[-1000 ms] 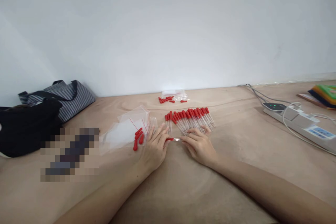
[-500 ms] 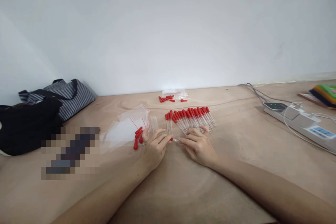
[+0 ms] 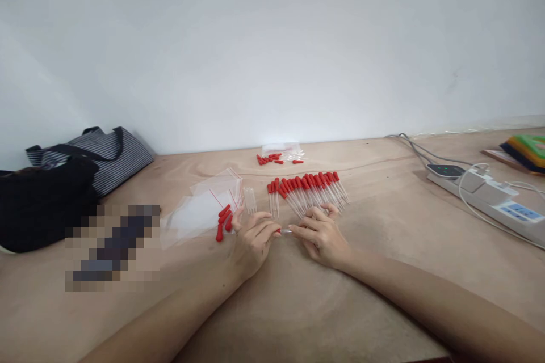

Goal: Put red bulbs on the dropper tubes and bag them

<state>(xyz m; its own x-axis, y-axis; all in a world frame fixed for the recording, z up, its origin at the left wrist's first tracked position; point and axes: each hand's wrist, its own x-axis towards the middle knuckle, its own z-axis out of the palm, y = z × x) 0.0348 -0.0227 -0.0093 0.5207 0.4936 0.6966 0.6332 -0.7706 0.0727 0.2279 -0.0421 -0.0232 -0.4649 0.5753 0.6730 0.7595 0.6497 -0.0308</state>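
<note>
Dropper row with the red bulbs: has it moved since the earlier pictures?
No; the dropper row shows no visible shift either way against the power strip.

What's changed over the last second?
The left hand folded its spread fingers in, its fingertips shifting right over the red bulb and uncovering more loose tubes. The right hand still holds the clear tube; the red-topped droppers lie as before.
</note>
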